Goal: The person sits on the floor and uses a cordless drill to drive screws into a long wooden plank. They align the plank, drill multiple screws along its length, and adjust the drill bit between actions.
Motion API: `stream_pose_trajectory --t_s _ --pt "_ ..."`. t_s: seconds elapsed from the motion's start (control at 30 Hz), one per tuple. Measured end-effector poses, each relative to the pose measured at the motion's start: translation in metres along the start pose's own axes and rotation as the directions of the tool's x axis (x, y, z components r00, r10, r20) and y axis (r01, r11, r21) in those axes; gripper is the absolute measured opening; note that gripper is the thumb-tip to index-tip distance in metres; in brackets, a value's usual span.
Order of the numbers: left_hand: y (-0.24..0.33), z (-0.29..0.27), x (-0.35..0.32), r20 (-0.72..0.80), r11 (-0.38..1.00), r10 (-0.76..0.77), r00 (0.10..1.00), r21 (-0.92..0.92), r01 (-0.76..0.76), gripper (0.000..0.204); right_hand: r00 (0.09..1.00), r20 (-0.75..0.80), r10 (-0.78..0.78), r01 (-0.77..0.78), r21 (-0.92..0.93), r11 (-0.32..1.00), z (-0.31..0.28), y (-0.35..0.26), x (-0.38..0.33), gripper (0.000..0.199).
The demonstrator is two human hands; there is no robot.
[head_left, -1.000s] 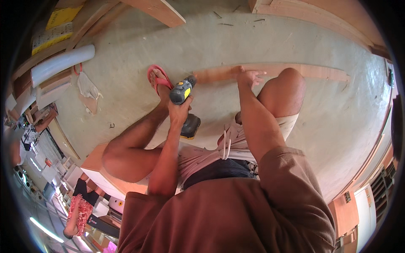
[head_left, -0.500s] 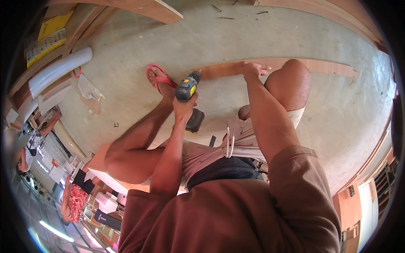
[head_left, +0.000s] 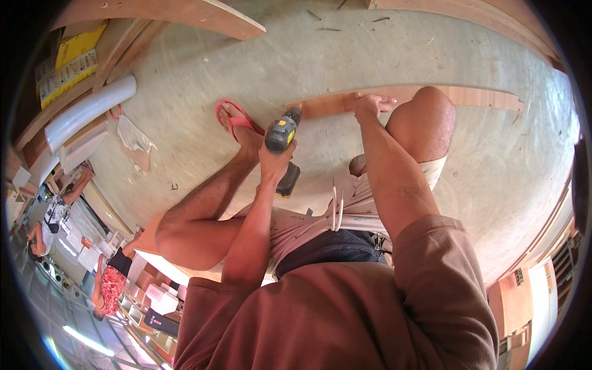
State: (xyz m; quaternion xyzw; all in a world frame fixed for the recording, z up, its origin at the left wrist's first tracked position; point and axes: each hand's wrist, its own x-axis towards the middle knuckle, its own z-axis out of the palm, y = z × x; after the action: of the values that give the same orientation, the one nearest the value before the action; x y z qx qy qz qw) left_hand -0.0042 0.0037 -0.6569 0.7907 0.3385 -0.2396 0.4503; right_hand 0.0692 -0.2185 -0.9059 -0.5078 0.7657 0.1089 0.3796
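Two hands work here: our left hand [head_left: 275, 161] is clamped around the grip of a yellow-and-black cordless drill [head_left: 282, 137], and our right hand [head_left: 368, 103] presses flat, fingers spread, on a long thin wooden strip [head_left: 475, 97]. We see the drill's nose pointing up-right at the strip's left end. The strip lies lengthwise across the concrete floor [head_left: 333, 55]. A pink sandal [head_left: 229, 117] sits just left of the drill.

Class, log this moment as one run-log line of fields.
left hand: grips yellow-and-black cordless drill | drill tip: at end of long plywood strip | right hand: presses strip onto concrete floor
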Motion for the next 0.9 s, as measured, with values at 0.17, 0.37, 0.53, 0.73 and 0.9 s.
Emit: stream_pose_trajectory --t_s 0.17,0.37,0.53,0.73,0.9 --pt "0.003 0.002 -0.003 0.0 1.0 0.012 1.0 0.015 -0.012 0.031 0.994 0.024 -0.106 0.109 -0.203 0.973 0.005 0.007 0.002 0.06" --pt "-0.005 0.009 0.006 0.066 0.994 0.092 0.994 0.059 -0.096 0.074 0.993 0.12 0.015 0.001 -0.136 0.991 0.006 0.002 0.024 0.064" --pt "-0.009 0.0 0.007 -0.01 0.994 0.108 0.994 -0.027 -0.108 0.075 0.98 0.128 0.154 -0.139 -0.117 0.983 -0.009 -0.027 -0.017 0.082" --pt "0.012 -0.003 0.011 -0.195 0.974 0.204 0.959 -0.054 -0.218 0.026 0.995 -0.076 0.063 -0.08 -0.249 0.965 -0.002 -0.033 -0.018 0.116" --pt "-0.018 -0.021 0.027 -0.201 0.978 0.127 0.971 -0.137 -0.157 0.024 0.953 0.302 0.004 0.005 -0.029 1.0 -0.019 -0.022 -0.035 0.101"
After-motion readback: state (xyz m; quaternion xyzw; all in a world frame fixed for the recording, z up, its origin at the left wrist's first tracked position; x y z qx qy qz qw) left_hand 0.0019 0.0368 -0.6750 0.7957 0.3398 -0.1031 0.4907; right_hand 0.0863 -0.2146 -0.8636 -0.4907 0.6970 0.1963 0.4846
